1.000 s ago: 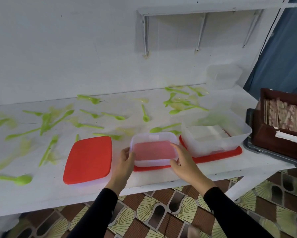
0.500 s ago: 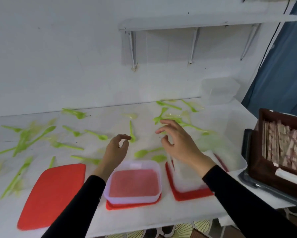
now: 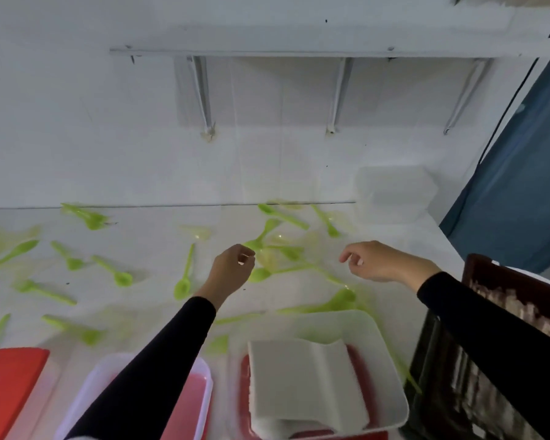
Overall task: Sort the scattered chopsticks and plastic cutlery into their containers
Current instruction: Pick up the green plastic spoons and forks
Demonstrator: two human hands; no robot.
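Note:
Several green plastic spoons (image 3: pixel 184 274) and pale translucent pieces lie scattered over the white table (image 3: pixel 146 230). My left hand (image 3: pixel 232 268) hovers above a cluster of spoons (image 3: pixel 267 236) at the table's middle, fingers curled and holding nothing. My right hand (image 3: pixel 378 260) hangs to its right, fingers loosely apart and empty. Near the front edge stand a small clear container (image 3: pixel 203 376) on a red lid, partly hidden by my left sleeve, and a larger clear container (image 3: pixel 384 350) holding a white folded packet (image 3: pixel 308 379).
A red lid (image 3: pixel 6 385) lies at the front left. A dark brown box (image 3: pixel 502 312) with paper-wrapped sticks stands at the right, behind my right sleeve. A translucent container (image 3: pixel 394 195) sits in the back right corner. A wall shelf (image 3: pixel 299 52) hangs overhead.
Both hands left the small container and reached farther back over the scattered spoons. The camera tilted and moved forward, so the containers now sit at the bottom edge.

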